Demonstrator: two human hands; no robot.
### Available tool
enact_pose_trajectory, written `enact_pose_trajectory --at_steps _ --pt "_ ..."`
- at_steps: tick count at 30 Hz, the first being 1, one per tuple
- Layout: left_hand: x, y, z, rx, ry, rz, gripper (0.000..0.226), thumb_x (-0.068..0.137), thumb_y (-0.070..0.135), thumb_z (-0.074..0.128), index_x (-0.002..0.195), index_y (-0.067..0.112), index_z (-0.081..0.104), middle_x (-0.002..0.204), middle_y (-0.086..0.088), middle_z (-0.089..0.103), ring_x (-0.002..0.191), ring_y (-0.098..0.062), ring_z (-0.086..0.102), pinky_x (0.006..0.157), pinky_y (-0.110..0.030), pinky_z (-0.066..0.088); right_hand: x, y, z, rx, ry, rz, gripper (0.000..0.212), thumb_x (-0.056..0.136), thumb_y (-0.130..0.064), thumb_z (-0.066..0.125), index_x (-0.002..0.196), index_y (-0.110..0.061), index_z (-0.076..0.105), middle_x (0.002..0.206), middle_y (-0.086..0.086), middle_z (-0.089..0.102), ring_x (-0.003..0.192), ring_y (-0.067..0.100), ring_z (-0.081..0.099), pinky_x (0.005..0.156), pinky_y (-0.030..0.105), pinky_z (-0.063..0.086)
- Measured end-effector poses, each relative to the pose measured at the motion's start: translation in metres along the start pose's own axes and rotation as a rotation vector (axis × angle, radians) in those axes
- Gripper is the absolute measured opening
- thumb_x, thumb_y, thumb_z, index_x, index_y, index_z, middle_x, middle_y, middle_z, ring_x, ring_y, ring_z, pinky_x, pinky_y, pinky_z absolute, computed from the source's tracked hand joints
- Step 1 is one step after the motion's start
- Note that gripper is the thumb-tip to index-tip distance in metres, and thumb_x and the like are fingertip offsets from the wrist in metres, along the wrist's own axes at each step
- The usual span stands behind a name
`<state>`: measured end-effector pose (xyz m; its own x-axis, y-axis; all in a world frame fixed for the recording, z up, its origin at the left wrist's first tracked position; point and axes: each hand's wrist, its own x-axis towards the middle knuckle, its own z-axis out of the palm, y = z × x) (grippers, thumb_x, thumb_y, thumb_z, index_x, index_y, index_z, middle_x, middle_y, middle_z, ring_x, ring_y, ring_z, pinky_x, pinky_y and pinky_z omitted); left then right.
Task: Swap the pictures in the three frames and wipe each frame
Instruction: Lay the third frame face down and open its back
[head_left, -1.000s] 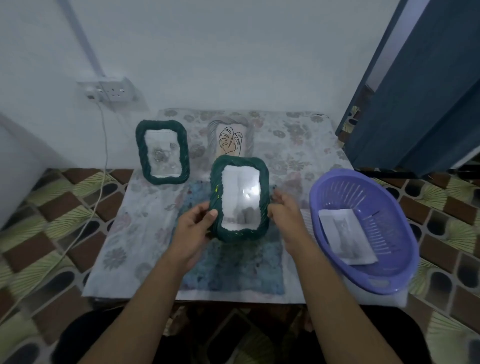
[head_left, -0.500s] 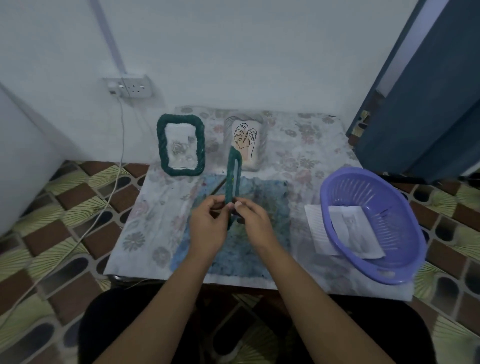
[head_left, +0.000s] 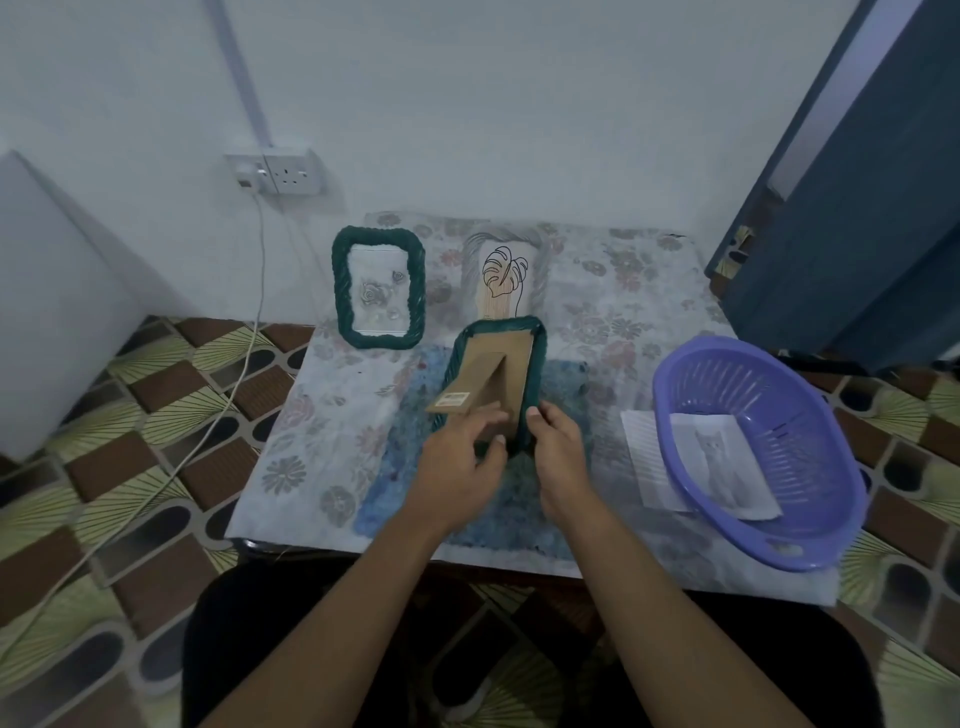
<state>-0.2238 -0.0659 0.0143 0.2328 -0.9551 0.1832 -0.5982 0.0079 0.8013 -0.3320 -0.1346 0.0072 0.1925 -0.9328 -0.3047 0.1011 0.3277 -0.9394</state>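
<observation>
A green braided frame (head_left: 535, 358) is held over the blue cloth (head_left: 483, 499) with its brown cardboard back and fold-out stand (head_left: 480, 379) facing me. My left hand (head_left: 457, 457) holds its lower edge, fingers on the backing. My right hand (head_left: 558, 457) grips the lower right rim. A second green frame (head_left: 378, 287) stands at the back left, glass showing the tablecloth through it. A pale frame with a leaf drawing (head_left: 504, 275) stands behind the held one.
A purple plastic basket (head_left: 758, 447) sits on the right of the low table (head_left: 311, 415), with a cat picture (head_left: 724, 467) inside and a sheet of paper (head_left: 641, 457) under its edge. A wall socket and cable (head_left: 275, 171) are at left. A blue door (head_left: 857, 208) stands at right.
The frame faced me with its glass a second ago, was turned edge-on, and now shows its cardboard back. Both hands shifted to its lower edge.
</observation>
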Motion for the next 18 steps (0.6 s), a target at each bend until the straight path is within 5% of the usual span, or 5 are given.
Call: enact_pose_trajectory --at_steps 4,7,11,14,18 --pt "-0.015 -0.021 -0.003 -0.086 0.171 0.016 0.021 0.083 0.030 0.051 0.067 0.016 0.054 0.069 0.007 0.051 0.067 -0.005 0.049 0.061 -0.024 0.039 0.010 0.001 -0.009 -0.068 0.080 -0.014 0.023 0.105 -0.014 0.043 0.112 -0.013 0.065 0.104 0.002 0.069 0.093 0.014 0.063 0.079 0.022 0.050" --pt "-0.018 -0.034 -0.005 -0.157 0.310 -0.090 0.031 0.088 0.027 0.050 0.063 0.020 0.033 0.060 0.006 0.030 0.054 -0.007 0.032 0.055 -0.023 0.025 0.016 -0.001 -0.016 -0.084 0.088 0.027 0.034 0.106 -0.018 0.043 0.136 -0.006 0.053 0.126 -0.002 0.059 0.111 0.012 0.056 0.097 0.025 0.045" --pt "0.000 -0.034 -0.012 -0.299 0.278 -0.417 0.014 0.103 0.026 0.047 0.101 0.024 0.061 0.100 0.000 0.062 0.094 -0.015 0.059 0.077 -0.027 0.042 0.019 0.001 -0.019 -0.049 0.081 0.048 0.040 0.106 -0.017 0.043 0.144 -0.004 0.045 0.133 0.001 0.053 0.119 0.013 0.048 0.101 0.027 0.037" --pt "0.016 -0.032 -0.018 -0.404 0.135 -0.657 0.049 0.104 0.045 0.039 0.144 0.018 0.047 0.146 -0.005 0.047 0.134 -0.025 0.043 0.110 -0.039 0.036 0.017 0.005 -0.019 0.004 0.080 0.067 0.039 0.105 -0.016 0.045 0.143 -0.006 0.047 0.137 0.001 0.054 0.119 0.013 0.050 0.107 0.031 0.039" --pt "0.027 -0.040 -0.019 -0.391 0.068 -0.712 0.050 0.099 0.055 0.042 0.126 0.019 0.062 0.133 -0.007 0.059 0.120 -0.025 0.054 0.108 -0.047 0.041 0.013 0.006 -0.018 0.074 0.042 0.049 0.025 0.105 -0.011 0.043 0.125 -0.019 0.055 0.121 0.000 0.064 0.109 0.017 0.061 0.100 0.037 0.049"
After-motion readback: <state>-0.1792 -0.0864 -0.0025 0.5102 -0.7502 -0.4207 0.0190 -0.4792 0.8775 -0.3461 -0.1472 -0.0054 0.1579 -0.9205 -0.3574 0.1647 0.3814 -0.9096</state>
